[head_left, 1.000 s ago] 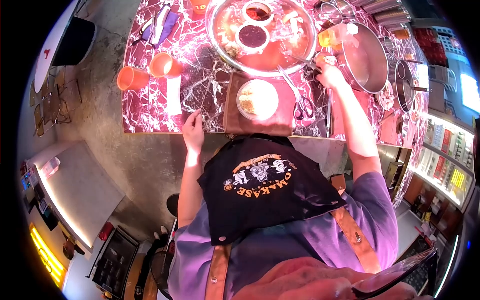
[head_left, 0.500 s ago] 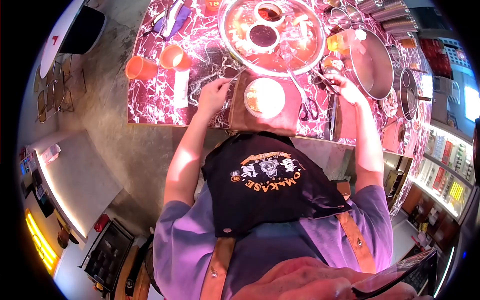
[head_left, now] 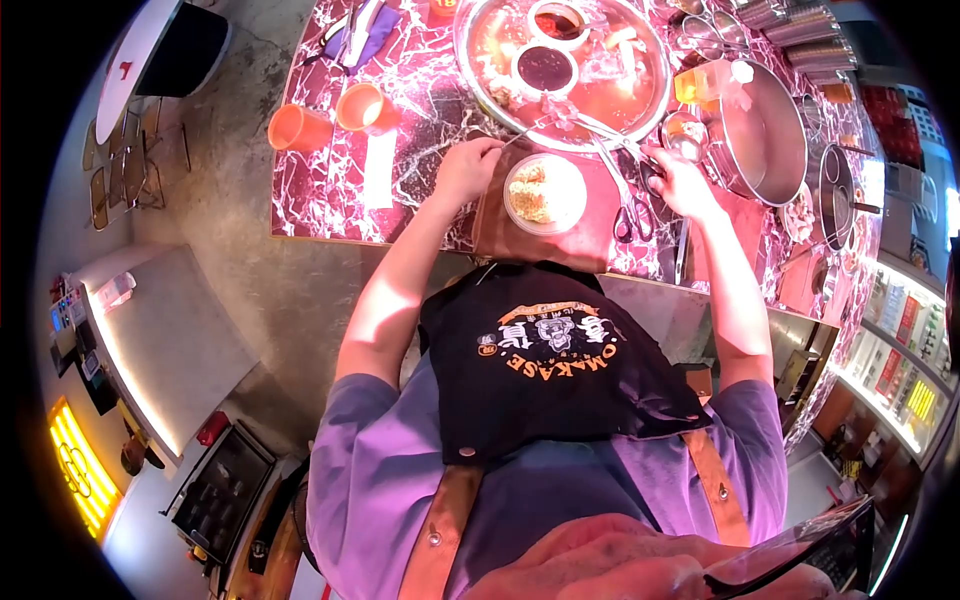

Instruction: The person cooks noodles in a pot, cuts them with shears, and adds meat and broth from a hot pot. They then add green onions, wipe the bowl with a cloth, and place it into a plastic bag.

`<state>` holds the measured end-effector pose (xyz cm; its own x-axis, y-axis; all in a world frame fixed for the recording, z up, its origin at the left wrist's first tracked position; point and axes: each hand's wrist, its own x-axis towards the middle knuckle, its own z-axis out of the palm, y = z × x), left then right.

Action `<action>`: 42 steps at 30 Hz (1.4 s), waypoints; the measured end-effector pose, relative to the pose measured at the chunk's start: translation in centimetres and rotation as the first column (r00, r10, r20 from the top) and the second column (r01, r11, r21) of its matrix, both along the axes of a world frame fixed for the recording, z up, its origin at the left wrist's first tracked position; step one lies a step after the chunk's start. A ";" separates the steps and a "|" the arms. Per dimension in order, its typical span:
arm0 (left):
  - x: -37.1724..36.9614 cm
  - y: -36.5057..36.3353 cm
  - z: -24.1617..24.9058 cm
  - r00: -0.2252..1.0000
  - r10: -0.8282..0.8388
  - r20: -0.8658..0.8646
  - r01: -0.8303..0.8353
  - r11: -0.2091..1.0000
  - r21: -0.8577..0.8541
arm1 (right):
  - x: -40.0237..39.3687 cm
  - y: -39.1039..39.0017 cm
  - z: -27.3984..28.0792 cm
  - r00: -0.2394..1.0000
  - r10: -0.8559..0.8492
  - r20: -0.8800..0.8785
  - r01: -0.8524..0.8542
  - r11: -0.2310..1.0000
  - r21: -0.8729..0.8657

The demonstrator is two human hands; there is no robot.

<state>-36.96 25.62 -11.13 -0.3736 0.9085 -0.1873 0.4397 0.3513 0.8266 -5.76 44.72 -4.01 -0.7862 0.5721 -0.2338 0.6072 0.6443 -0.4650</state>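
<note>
Open gap on pink marbled bench between two orange cups and round metal tray, big steel pot blocking beyond the right hand

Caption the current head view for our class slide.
Right hand holding a tool, left hand opposite, before a round food tray.

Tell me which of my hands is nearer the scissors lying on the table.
Right. Your right hand is close beside the scissors, just up and right of their handles; your left hand is farther off, beyond the round bowl.
</note>
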 end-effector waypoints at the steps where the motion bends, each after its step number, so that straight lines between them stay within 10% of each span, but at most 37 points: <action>1: 0.2 -0.1 -0.5 1.000 -0.003 -0.001 0.003 1.000 -0.002 | -0.2 -0.3 0.0 0.999 0.041 -0.007 -0.041 0.997 0.058; 15: 1.2 -0.9 -1.9 0.936 0.143 0.323 -0.090 0.981 -0.174 | -0.5 -1.2 -0.8 0.999 -0.007 0.031 0.004 0.994 0.107; 31: 0.8 2.0 -2.9 1.000 0.001 0.029 0.001 0.999 -0.052 | -2.8 -2.6 0.6 0.980 0.025 0.196 -0.062 0.981 0.186; 42: 1.9 1.8 -3.7 0.882 0.128 0.454 -0.108 0.992 -0.071 | -4.6 -2.7 -1.5 0.979 -0.133 0.152 0.127 0.991 0.045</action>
<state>-35.05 27.43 -14.83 -0.3415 0.8505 -0.4001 -0.0297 0.4157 0.9090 -10.33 42.05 -5.53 -0.6604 0.6771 -0.3246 0.7496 0.5692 -0.3378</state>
